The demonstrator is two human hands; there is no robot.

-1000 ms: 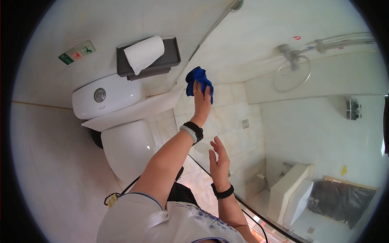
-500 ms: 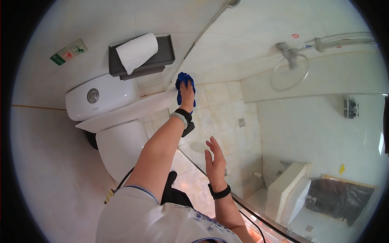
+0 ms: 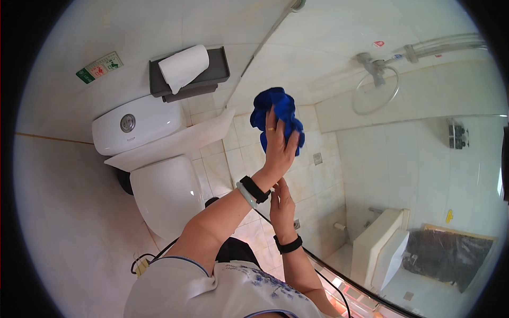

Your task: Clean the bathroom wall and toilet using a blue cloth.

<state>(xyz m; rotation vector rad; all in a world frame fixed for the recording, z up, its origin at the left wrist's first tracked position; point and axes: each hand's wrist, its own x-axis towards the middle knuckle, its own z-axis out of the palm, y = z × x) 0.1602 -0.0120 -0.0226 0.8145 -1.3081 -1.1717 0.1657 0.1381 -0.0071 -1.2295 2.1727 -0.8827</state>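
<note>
Blue crumpled fabric cloth (image 3: 277,103): I see it right of the glossy white toilet (image 3: 167,193), held by the left hand (image 3: 279,153).
Left fingers (image 3: 271,123): clamped on the cloth, slightly apart.
Right hand (image 3: 283,212): right of the toilet, fingers together, tips near the left wrist (image 3: 263,178).
White paper roll (image 3: 185,66): above the toilet, on the dark grey shelf (image 3: 218,66).

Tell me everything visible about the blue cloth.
The blue cloth is deep blue, soft-looking and probably fabric, with a rumpled, wavy outline and several folds. It is bunched rather than laid flat. The left hand holds it, fingers spread over its near side and hiding part of it. It shows in front of the clear glass panel; whether it touches the glass is unclear.
</note>
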